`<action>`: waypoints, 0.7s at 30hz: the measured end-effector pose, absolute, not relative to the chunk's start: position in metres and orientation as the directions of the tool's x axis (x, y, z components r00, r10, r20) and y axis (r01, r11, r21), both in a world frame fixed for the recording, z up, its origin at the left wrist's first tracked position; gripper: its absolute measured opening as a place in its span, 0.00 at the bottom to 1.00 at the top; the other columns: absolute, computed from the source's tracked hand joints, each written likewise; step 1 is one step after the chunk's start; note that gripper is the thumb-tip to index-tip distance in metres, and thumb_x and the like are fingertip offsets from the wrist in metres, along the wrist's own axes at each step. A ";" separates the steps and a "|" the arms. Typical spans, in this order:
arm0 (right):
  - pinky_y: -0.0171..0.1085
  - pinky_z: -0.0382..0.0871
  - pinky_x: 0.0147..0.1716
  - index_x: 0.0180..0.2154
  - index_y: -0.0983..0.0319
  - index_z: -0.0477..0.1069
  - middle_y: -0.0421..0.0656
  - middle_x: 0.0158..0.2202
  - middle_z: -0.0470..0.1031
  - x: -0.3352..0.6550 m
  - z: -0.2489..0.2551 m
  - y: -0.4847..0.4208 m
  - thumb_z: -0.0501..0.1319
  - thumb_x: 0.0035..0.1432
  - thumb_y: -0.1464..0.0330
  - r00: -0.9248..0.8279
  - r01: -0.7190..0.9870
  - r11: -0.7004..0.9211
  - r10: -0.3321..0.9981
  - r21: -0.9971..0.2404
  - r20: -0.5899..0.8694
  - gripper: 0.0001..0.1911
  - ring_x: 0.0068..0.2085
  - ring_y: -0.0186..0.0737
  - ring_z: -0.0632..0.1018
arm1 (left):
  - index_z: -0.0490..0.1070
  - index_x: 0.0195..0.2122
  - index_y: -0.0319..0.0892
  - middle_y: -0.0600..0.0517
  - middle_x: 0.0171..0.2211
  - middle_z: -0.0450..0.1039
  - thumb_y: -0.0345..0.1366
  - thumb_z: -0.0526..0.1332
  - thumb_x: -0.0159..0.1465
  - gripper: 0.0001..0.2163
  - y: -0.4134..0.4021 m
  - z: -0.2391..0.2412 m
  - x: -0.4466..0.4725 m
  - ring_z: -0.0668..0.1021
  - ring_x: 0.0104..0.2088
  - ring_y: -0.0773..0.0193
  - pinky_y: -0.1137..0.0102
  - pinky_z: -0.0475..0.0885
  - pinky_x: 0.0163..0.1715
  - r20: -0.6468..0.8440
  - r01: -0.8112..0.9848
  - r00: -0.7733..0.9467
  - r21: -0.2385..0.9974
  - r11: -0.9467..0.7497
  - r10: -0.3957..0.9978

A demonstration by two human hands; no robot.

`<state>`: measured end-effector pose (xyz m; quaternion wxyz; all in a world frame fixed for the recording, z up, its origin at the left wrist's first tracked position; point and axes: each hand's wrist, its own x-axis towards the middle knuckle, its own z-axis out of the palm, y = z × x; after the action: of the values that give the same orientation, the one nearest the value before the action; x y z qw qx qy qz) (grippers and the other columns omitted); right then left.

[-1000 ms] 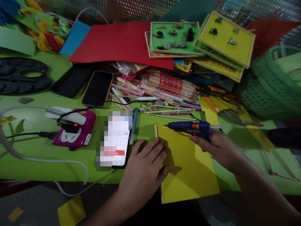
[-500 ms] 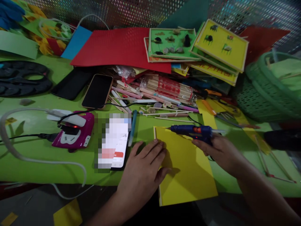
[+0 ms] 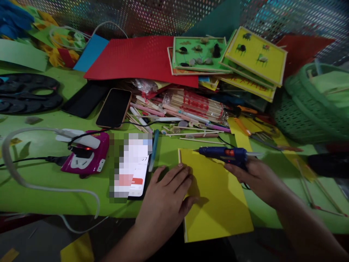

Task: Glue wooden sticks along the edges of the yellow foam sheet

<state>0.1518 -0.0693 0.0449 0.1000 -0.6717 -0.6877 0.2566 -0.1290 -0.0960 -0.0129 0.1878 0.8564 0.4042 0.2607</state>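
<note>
A yellow sheet (image 3: 218, 203) lies at the front of the green table, with a thin wooden stick (image 3: 179, 155) along its left edge. My left hand (image 3: 171, 189) lies palm down across that edge, fingers stretched out, covering the middle of the stick. In my right hand (image 3: 252, 174) is a blue glue gun (image 3: 223, 154), its nozzle pointing left just over the sheet's top edge, near the upper left corner. A clear glue stick pokes out of the gun's back. Whether the nozzle touches the sheet I cannot tell.
Left of my hand are a lit phone (image 3: 139, 174), a teal pen (image 3: 154, 150) and a magenta power strip (image 3: 89, 156) with cables. Behind lie packaged sticks (image 3: 193, 103), framed pictures (image 3: 256, 54) and red card (image 3: 131, 58). A green basket (image 3: 308, 105) stands right.
The whole view has shifted slightly downward in the picture. Both hands, the glue gun and the sheet keep nearly the same positions relative to each other.
</note>
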 end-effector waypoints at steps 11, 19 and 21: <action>0.38 0.60 0.22 0.30 0.57 0.75 0.37 0.14 0.62 0.165 0.045 -0.079 0.59 0.63 0.50 0.007 0.886 -0.101 0.979 -0.452 -0.206 0.20 0.21 0.40 0.69 | 0.72 0.57 0.46 0.54 0.62 0.74 0.42 0.56 0.74 0.14 -0.095 -0.009 -0.128 0.73 0.63 0.58 0.53 0.60 0.61 0.294 0.600 0.548 0.514 -0.613 0.783; 0.36 0.60 0.20 0.31 0.59 0.76 0.37 0.17 0.64 0.163 0.046 -0.080 0.60 0.58 0.43 0.050 0.790 -0.198 0.964 -0.581 -0.260 0.26 0.20 0.37 0.65 | 0.73 0.58 0.46 0.54 0.62 0.74 0.41 0.57 0.74 0.14 -0.094 -0.009 -0.130 0.74 0.62 0.56 0.51 0.62 0.61 0.285 0.604 0.566 0.496 -0.624 0.774; 0.36 0.59 0.20 0.30 0.58 0.76 0.37 0.17 0.63 0.162 0.048 -0.079 0.61 0.59 0.43 0.027 0.769 -0.187 0.965 -0.611 -0.261 0.25 0.21 0.36 0.65 | 0.73 0.57 0.45 0.53 0.62 0.75 0.40 0.57 0.74 0.14 -0.094 -0.008 -0.130 0.75 0.62 0.56 0.51 0.63 0.60 0.297 0.601 0.561 0.495 -0.627 0.773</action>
<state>0.1619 -0.0790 0.0477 0.1524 -0.7002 -0.6192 0.3210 -0.1297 -0.0938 -0.0084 0.1715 0.8666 0.3965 0.2498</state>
